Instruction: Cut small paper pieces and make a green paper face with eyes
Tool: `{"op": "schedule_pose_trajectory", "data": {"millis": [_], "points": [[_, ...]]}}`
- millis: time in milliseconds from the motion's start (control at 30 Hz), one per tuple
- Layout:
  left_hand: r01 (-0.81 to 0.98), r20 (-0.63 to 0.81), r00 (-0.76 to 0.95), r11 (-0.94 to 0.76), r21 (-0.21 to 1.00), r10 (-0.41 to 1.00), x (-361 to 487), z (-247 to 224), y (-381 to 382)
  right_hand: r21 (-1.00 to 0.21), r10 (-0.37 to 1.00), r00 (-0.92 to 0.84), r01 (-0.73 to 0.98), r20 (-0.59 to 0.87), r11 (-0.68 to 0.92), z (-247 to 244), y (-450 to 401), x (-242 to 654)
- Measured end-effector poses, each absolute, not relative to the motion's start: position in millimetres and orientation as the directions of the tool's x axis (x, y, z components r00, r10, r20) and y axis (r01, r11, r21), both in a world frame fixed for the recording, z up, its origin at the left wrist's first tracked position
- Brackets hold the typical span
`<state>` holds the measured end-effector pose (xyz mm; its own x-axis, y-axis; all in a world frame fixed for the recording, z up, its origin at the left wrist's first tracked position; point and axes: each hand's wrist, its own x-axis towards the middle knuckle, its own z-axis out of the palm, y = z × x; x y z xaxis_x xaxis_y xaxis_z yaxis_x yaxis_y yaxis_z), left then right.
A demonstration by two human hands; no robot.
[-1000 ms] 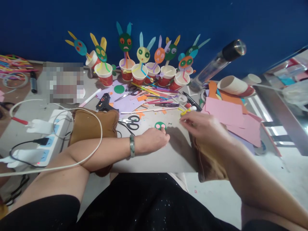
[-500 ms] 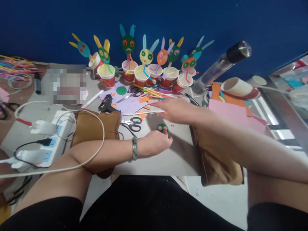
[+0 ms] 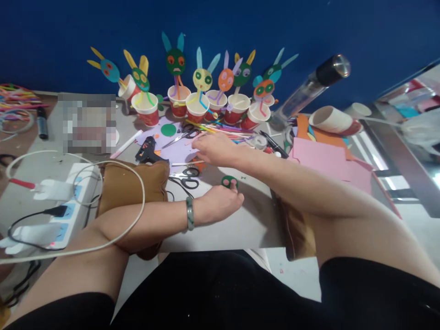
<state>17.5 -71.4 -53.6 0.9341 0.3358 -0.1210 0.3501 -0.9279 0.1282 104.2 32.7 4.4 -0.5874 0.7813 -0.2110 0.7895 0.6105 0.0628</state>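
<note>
A green paper disc (image 3: pixel 226 180) with two pink circles lies on the grey table. My left hand (image 3: pixel 222 201), with a green bangle at its wrist, rests at the disc, a finger on one pink circle; the other fingers are curled under. My right hand (image 3: pixel 215 149) is over the paper scraps beside the lilac paper (image 3: pixel 182 153); what its fingertips hold, if anything, is too small to tell. Black-handled scissors (image 3: pixel 189 178) lie between the hands and the black glue gun (image 3: pixel 147 150). Another green disc (image 3: pixel 168 130) lies on the lilac paper.
Paper cups (image 3: pixel 145 110) with rabbit-faced figures line the blue wall. A clear bottle (image 3: pixel 309 89) leans at the right, near pink paper (image 3: pixel 319 153). A power strip (image 3: pixel 72 201) with cables, and a brown cushion (image 3: pixel 132 183), are at the left.
My right hand has moved left across the scraps, toward the lilac paper. My left hand stays at the green disc. The whole view has shifted slightly.
</note>
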Motion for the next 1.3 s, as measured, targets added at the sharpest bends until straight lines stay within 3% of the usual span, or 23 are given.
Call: {"op": "schedule_pose_trajectory", "data": {"millis": [133, 267, 367, 467, 633, 733, 967, 1300], "points": [[0.357, -0.178, 0.927, -0.921, 0.158, 0.329, 17, -44, -70, 0.061, 0.872, -0.462, 0.877, -0.159, 0.476, 7, 14, 146], [0.366, -0.231, 0.92, -0.906, 0.211, 0.318, 17, -37, -71, 0.058, 0.987, -0.159, 0.986, -0.012, 0.159, 15, 4, 219], [0.375, -0.242, 0.915, -0.901, 0.216, 0.323, 18, -37, -72, 0.005, 0.992, 0.1, 0.995, 0.071, -0.1, 22, -1, 282], [0.37, -0.221, 0.92, -0.906, 0.207, 0.325, 17, -41, -72, 0.028, 0.956, 0.287, 0.957, 0.054, -0.289, 25, -7, 331], [0.371, -0.197, 0.922, -0.903, 0.214, 0.332, 17, -44, -72, 0.068, 0.956, 0.249, 0.968, -0.154, -0.241, 12, -18, 353], [0.399, -0.222, 0.909, -0.889, 0.224, 0.352, 19, -41, -72, 0.041, 0.955, 0.217, 0.976, -0.204, -0.214, -1, -24, 339], [0.401, -0.229, 0.909, -0.882, 0.249, 0.348, 20, -37, -71, 0.084, 0.939, 0.261, 0.965, -0.223, -0.248, -21, -29, 314], [0.39, -0.165, 0.919, -0.889, 0.24, 0.358, 20, -51, -71, 0.018, 0.913, 0.327, 0.943, -0.246, -0.332, -26, -24, 313]]}}
